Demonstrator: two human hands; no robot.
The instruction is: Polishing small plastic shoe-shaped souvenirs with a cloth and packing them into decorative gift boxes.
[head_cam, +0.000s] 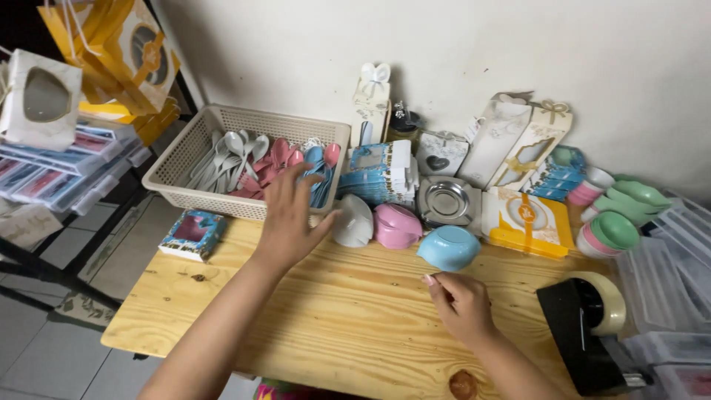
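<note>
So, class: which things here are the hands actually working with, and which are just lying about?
In hand:
- left hand reaching into the basket of plastic spoons
- right hand touching the blue bowl

Lying about:
- white bowl
- pink bowl
- metal dish
- tape dispenser
- yellow gift box
- green bowls

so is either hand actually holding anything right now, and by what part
Nothing is clearly held. The left hand is spread open, reaching over the rim of the basket of spoons. The right hand has its fingertips by the blue bowl; contact cannot be told.
</note>
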